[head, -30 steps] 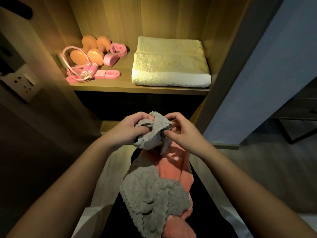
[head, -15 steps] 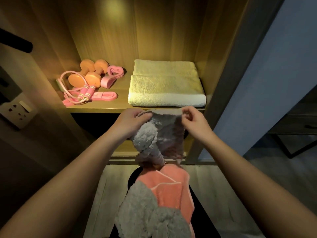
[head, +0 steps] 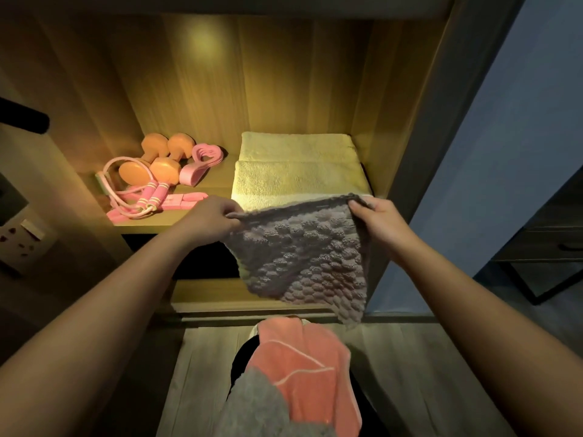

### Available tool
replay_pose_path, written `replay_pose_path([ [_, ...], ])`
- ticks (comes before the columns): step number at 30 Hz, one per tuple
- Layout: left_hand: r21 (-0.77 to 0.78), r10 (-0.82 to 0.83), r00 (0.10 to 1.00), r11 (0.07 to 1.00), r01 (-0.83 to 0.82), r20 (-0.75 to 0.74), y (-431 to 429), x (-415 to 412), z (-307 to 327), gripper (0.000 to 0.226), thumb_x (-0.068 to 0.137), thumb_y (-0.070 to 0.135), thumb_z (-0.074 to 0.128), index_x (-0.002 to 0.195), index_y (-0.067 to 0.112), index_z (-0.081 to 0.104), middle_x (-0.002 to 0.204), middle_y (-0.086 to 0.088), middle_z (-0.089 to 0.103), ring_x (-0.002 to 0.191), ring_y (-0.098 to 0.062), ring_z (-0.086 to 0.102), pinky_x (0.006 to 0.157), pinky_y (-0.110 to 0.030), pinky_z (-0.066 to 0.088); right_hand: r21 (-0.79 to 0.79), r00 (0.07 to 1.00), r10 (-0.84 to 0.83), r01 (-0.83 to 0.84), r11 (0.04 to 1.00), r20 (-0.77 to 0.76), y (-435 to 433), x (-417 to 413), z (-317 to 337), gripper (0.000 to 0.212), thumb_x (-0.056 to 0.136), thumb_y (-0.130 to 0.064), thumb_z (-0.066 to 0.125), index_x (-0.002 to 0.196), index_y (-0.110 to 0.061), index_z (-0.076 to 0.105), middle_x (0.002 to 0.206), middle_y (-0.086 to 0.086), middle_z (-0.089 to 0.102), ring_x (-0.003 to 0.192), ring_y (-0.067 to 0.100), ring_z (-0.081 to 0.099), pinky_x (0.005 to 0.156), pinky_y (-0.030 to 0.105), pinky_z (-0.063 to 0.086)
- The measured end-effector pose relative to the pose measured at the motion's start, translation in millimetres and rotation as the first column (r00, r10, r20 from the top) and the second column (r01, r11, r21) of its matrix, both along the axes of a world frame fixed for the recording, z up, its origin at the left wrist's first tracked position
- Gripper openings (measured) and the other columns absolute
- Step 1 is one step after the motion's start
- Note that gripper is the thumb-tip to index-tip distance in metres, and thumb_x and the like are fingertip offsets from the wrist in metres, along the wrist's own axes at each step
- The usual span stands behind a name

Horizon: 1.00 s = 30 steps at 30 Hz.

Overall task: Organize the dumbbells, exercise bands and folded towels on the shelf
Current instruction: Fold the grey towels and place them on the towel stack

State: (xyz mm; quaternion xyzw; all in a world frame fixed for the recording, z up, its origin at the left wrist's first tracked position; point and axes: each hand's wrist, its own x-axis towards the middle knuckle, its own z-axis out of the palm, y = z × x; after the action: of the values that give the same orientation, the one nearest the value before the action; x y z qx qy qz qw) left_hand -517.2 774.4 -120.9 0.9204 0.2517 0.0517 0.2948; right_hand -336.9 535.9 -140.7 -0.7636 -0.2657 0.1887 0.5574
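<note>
Half a second ago the grey towel was bunched; now I see it drawn flat, the left hand and right hand wider apart, each pinching a top corner. Its knobbly, bubbled cloth hangs square below them. Just beyond the hands a folded cream terry towel lies on the wooden shelf. Orange dumbbells and pink bands sit beyond the left hand. A coral towel lies beneath the hands, over plank floor.

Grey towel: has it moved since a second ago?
Yes. The grey towel has risen from below the shelf front edge to level with it, and is now spread open.
</note>
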Motion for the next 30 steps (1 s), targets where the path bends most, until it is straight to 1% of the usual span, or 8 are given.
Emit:
replay_pose_path([
  [3,-0.080,0.062,0.998,0.995,-0.060,0.019,16.2,3.6,-6.5,0.011,0.089,0.013,0.067,0.088,0.003,0.068,0.082,-0.008,0.061,0.074,-0.018,0.053,0.063,-0.028,0.038,0.013,0.996,-0.084,0.084,0.996,0.000,3.3,19.9,-3.5,0.058,0.087,-0.046,0.059,0.093,0.012,0.056,0.094,0.036,0.059,0.077,0.036,0.059,0.073,0.036,0.038],
  [6,-0.357,0.221,0.962,0.922,-0.152,0.161,21.8,14.8,-10.2,0.009,0.093,0.007,0.061,0.098,0.005,0.068,0.090,-0.008,0.067,0.079,-0.017,0.060,0.064,-0.024,0.046,-0.003,0.987,-0.152,0.152,0.988,-0.050,12.2,40.0,-8.9,0.038,0.094,-0.038,0.054,0.081,-0.002,0.055,0.079,0.024,0.053,0.073,0.026,0.051,0.072,0.035,0.035],
  [10,-0.543,0.452,0.860,0.796,-0.268,0.238,37.0,50.3,-18.0,0.012,0.096,0.017,0.059,0.096,0.008,0.066,0.089,-0.009,0.066,0.077,-0.018,0.059,0.064,-0.031,0.050,-0.011,0.965,-0.245,0.245,0.970,-0.096,35.4,66.2,-13.1,0.047,0.094,-0.034,0.050,0.103,0.011,0.056,0.110,0.032,0.060,0.090,0.038,0.064,0.077,0.037,0.043],
  [13,-0.453,0.529,0.795,0.811,-0.371,0.295,56.0,83.9,-26.0,0.033,0.093,0.029,0.060,0.086,-0.004,0.061,0.078,-0.018,0.060,0.071,-0.020,0.051,0.061,-0.034,0.044,-0.022,0.948,-0.307,0.306,0.952,-0.088,58.9,86.4,-15.4,0.043,0.097,-0.032,0.046,0.104,0.009,0.058,0.106,0.028,0.062,0.092,0.037,0.064,0.079,0.041,0.050],
  [16,-0.290,0.501,0.809,0.859,-0.422,0.307,70.2,116.9,-29.4,0.022,0.097,0.027,0.055,0.083,0.011,0.059,0.073,-0.004,0.056,0.062,-0.016,0.046,0.053,-0.028,0.032,-0.051,0.938,-0.347,0.346,0.937,-0.007,82.4,114.3,-17.7,0.035,0.100,-0.028,0.042,0.079,-0.002,0.054,0.076,0.020,0.053,0.073,0.027,0.049,0.064,0.035,0.035],
  [19,-0.246,0.492,0.819,0.867,-0.432,0.296,81.8,143.1,-39.4,0.015,0.100,0.030,0.051,0.099,0.018,0.060,0.086,-0.001,0.057,0.064,-0.005,0.046,0.062,-0.029,0.034,-0.124,0.923,-0.383,0.383,0.915,0.026,103.5,146.1,-27.2,0.026,0.103,-0.024,0.041,0.111,-0.010,0.062,0.095,0.006,0.053,0.088,0.025,0.050,0.074,0.031,0.036],
  [23,-0.078,0.470,0.852,0.882,-0.465,0.232,103.4,170.9,-68.2,0.031,0.101,0.037,0.047,0.097,0.011,0.065,0.087,-0.010,0.063,0.077,-0.028,0.060,0.071,-0.035,0.046,-0.327,0.929,-0.317,0.365,0.872,0.190,132.1,179.1,-45.8,0.034,0.105,-0.032,0.031,0.089,-0.011,0.052,0.082,0.009,0.049,0.082,0.025,0.046,0.073,0.032,0.032],
  [30,0.363,0.383,0.906,0.830,-0.424,0.183,109.8,189.0,-91.1,0.027,0.095,0.023,0.054,0.119,0.010,0.052,0.122,-0.016,0.053,0.111,-0.035,0.051,0.088,-0.046,0.044,-0.473,0.761,-0.108,0.500,0.726,0.640,144.5,189.6,-78.6,0.024,0.097,-0.027,0.042,0.116,-0.013,0.047,0.114,0.017,0.058,0.104,0.036,0.055,0.090,0.048,0.047],
])
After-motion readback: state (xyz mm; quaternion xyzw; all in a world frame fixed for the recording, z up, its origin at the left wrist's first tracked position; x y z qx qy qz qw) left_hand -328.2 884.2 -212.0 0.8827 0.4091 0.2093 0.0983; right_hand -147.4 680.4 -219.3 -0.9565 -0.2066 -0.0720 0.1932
